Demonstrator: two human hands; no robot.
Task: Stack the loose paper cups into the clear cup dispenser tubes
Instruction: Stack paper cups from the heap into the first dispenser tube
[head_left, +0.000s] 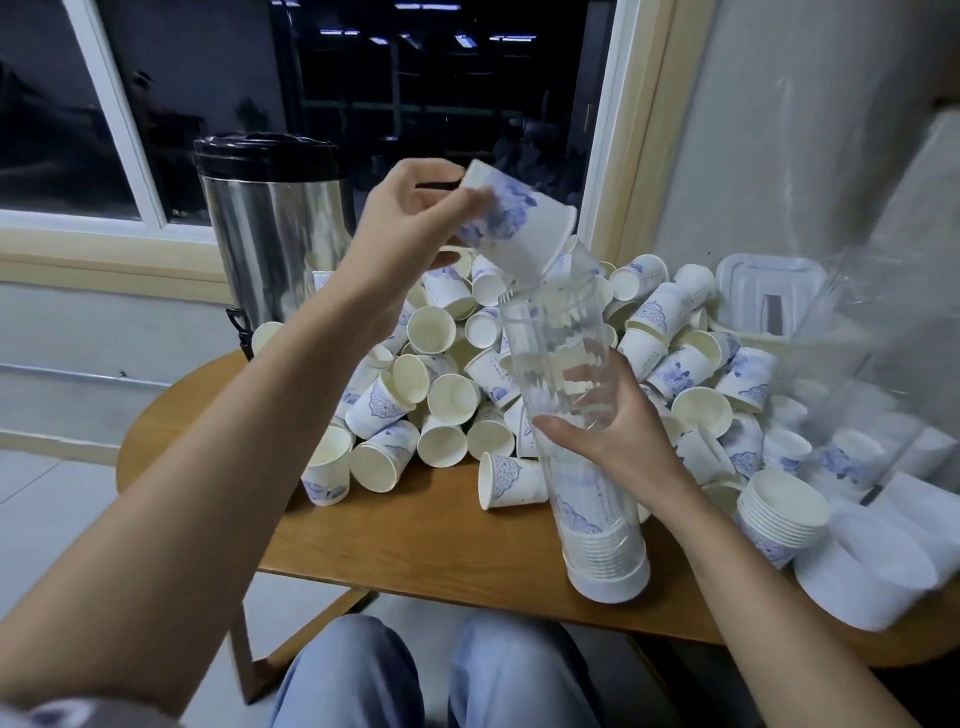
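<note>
Paper cup (519, 228) poised over the clear tube (561, 353)
My left hand (410, 218) grasps the tilted cup, mouth downward, just above the tube's open top; my right hand (608, 431) grips the tube midway, its top tipped toward the cup

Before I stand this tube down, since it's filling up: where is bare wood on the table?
Bare table runs along the near edge, left of the tube, in front of the cup pile; a smaller patch lies at the left rim near the urn. Centre and right are crowded: pile, nested stack, white sheets.
</note>
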